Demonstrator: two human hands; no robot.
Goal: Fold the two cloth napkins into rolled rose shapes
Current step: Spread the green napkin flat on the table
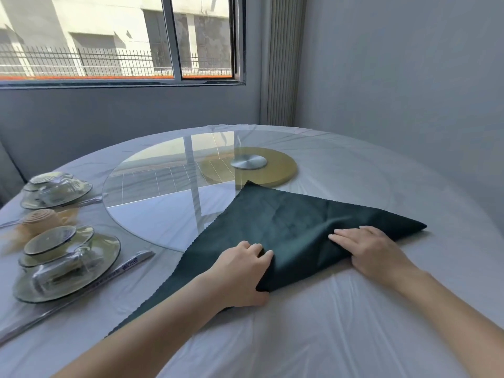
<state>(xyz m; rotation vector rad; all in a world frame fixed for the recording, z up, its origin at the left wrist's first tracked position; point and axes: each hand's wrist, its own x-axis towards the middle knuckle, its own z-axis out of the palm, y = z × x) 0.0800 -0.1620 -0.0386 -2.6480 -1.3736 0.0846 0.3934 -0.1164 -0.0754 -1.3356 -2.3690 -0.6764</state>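
I see the dark green napkin (286, 219) lying as a triangle on the white-covered table (327, 309), its far point over the glass turntable (163, 186). My left hand (242, 271) grips the raised near fold, fingers curled on top, thumb beneath. My right hand (371, 249) rests on that fold, fingers nearly straight, thumb hidden. A rolled peach napkin (41, 218) sits far left among glass dishes (68, 268).

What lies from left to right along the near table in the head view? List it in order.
Near glass plate stack → chopstick wrapper's printed end → left hand → right hand. The dark green napkin under both hands spans too wide to place.
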